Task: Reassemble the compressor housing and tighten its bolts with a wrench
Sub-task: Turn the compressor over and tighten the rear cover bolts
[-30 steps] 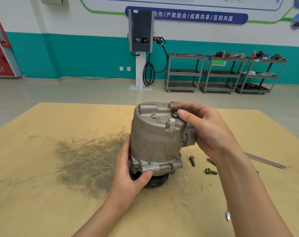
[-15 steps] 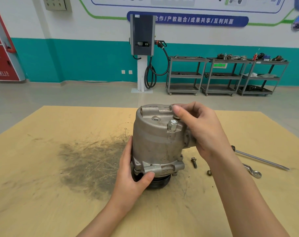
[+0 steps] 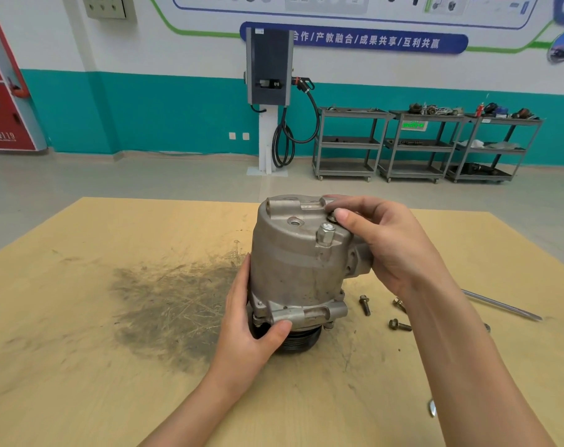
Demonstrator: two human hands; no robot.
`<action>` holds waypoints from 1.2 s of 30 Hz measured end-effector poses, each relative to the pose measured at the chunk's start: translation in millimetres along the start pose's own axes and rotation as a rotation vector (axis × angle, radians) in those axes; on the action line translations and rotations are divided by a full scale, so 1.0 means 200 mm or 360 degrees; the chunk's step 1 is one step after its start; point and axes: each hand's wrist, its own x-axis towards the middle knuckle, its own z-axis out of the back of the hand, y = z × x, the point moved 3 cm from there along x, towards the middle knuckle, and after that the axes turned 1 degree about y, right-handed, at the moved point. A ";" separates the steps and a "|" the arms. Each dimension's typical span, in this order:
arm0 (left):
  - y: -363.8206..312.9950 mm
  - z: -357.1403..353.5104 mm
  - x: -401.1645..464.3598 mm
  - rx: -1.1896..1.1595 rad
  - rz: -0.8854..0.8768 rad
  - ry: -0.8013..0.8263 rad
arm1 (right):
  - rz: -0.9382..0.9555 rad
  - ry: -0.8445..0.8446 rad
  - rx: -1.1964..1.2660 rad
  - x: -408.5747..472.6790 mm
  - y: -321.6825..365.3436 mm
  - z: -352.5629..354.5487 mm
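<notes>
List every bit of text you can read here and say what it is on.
"合作/产教融合/成果共享/互利共赢": blue banner on the wall; its first characters hide behind the charger.
"119", after two blurred characters: red cabinet.
Green label on a cart: too blurred to read.
Wall chart: print too small.
Compressor, bolts: no markings legible.

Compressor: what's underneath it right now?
A black pulley sits under the compressor, resting on the table. The left hand covers the pulley's left side, and its underside cannot be seen.
</notes>
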 end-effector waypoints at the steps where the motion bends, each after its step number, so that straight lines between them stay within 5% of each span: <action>1: 0.00 0.00 0.00 -0.0005 0.0002 0.0002 | -0.0009 -0.0022 -0.0007 0.00 0.00 0.00; 11: -0.02 0.00 0.00 0.0003 -0.0018 -0.0004 | 0.0052 -0.0206 -0.0220 0.00 -0.01 -0.02; 19: -0.01 0.00 0.00 0.0007 -0.0020 0.0011 | -0.0076 0.0109 0.0089 -0.02 0.02 0.03; 29: 0.01 0.00 0.00 0.0010 -0.0001 0.0025 | -0.0047 0.0084 -0.0011 0.00 0.01 0.02; 36: 0.02 0.01 0.00 -0.0020 -0.0015 0.0016 | 0.0040 -0.0162 -0.0196 0.00 -0.01 -0.01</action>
